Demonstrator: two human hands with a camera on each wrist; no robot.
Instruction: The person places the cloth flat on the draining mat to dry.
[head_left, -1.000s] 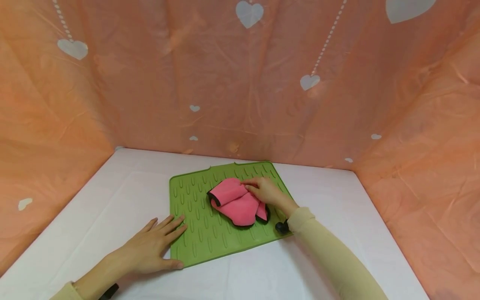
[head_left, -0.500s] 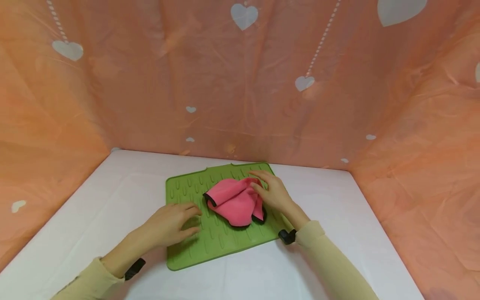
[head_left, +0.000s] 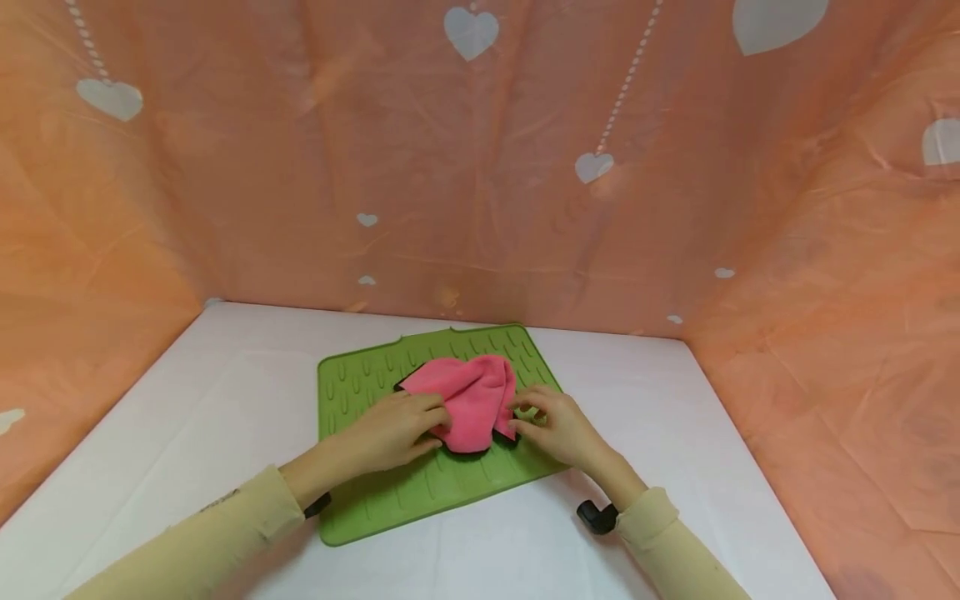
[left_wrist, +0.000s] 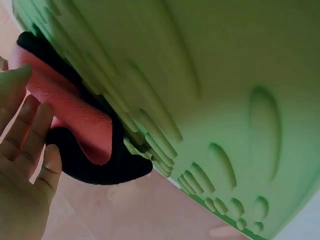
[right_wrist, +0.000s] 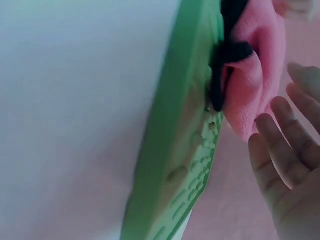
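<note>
While crumpled pink black-edged cloth (head_left: 474, 407) is supported by ridged green mat (head_left: 459, 483), left hand (head_left: 396, 427), right hand (head_left: 561, 431) are held alongside, ungripping, seemingly for two-sided access.

A pink cloth (head_left: 476, 408) with black edging lies crumpled between the left hand (head_left: 386, 433) and the right hand (head_left: 562, 429), on a green mat (head_left: 360, 508). Its surface looks soft. A black-edged corner pokes out beyond the left hand; folds bunch beside the right hand's fingertips, where a small flap hangs, its dark border showing.
</note>
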